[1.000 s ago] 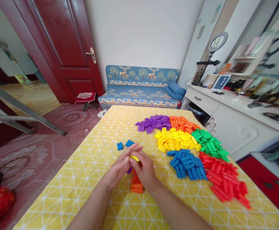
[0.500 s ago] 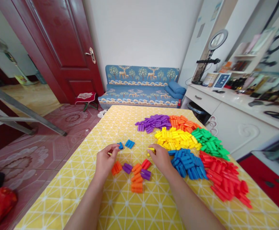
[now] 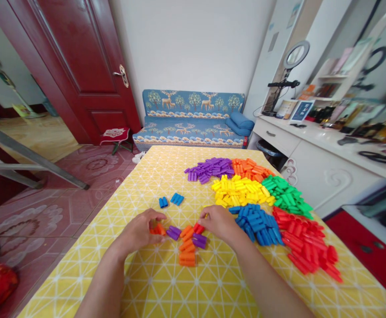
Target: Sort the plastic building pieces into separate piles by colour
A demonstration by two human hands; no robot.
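Note:
My left hand (image 3: 139,230) rests on the yellow tablecloth (image 3: 166,291) with its fingers curled round a small orange piece (image 3: 158,229). My right hand (image 3: 217,221) hovers just right of a little cluster of purple pieces (image 3: 173,232), orange pieces (image 3: 186,252) and a red piece (image 3: 198,228); its fingers pinch a yellow piece (image 3: 205,216). Two pairs of blue pieces (image 3: 170,200) lie just beyond my left hand.
Sorted heaps lie to the right: purple (image 3: 209,168), orange (image 3: 250,169), yellow (image 3: 241,192), green (image 3: 287,196), blue (image 3: 257,223), red (image 3: 307,247). A blue sofa (image 3: 193,119) and red door (image 3: 76,66) stand beyond; a white counter (image 3: 332,154) runs along the right.
A second ago my hands were joined over the small cluster. They spread apart, the left toward the blue pieces, then both came back down to the cluster's two sides.

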